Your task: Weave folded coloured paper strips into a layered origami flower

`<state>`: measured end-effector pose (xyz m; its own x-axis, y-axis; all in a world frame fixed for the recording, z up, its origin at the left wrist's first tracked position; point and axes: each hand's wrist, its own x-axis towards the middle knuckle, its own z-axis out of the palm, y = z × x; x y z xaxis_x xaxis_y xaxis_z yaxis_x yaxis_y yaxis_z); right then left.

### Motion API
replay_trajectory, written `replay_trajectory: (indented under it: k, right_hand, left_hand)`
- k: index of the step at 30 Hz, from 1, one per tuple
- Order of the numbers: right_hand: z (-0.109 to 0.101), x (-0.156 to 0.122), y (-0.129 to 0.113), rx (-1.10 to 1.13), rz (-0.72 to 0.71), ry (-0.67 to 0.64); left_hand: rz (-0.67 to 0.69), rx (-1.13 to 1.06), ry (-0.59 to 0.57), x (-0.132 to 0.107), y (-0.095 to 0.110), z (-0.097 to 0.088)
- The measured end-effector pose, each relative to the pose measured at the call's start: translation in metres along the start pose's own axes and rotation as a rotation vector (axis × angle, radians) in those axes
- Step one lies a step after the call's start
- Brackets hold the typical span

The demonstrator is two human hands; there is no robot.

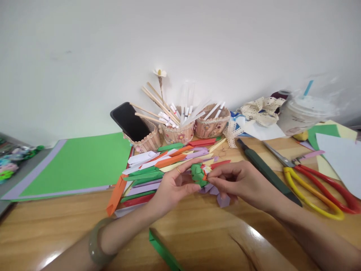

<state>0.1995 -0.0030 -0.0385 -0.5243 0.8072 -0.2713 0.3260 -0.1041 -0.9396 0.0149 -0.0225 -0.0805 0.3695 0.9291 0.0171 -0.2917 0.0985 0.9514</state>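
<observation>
A small green folded-paper piece [198, 174] with orange and white parts on its right side is held up over the table. My left hand [177, 184], wearing a ring, grips it between thumb and fingers from the left. On the right, the thumb and fingertips of my right hand [235, 180] pinch its orange edge. Behind and beneath my hands lie several folded paper strips [145, 176] in green, white, orange, purple, red and yellow. Purple folded paper [223, 201] shows below my right hand. One green strip [163, 250] lies nearer to me at the front.
Green and purple sheets [79, 165] lie at the left. Decorated baskets [177, 133] with sticks, pens and a phone [131, 120] stand by the wall. At the right are a dark green cutter-like tool [267, 169], scissors [318, 188], lace [262, 111] and a lidded cup [303, 113].
</observation>
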Motion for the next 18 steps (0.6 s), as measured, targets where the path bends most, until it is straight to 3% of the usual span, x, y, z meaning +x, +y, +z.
replay_trajectory:
  k: [18]
  right_hand:
    - [0.0043,-0.0015,-0.0054,-0.004,0.002,0.015]
  left_hand:
    - [-0.060,-0.029,0.004,0.0006,0.0017,0.0003]
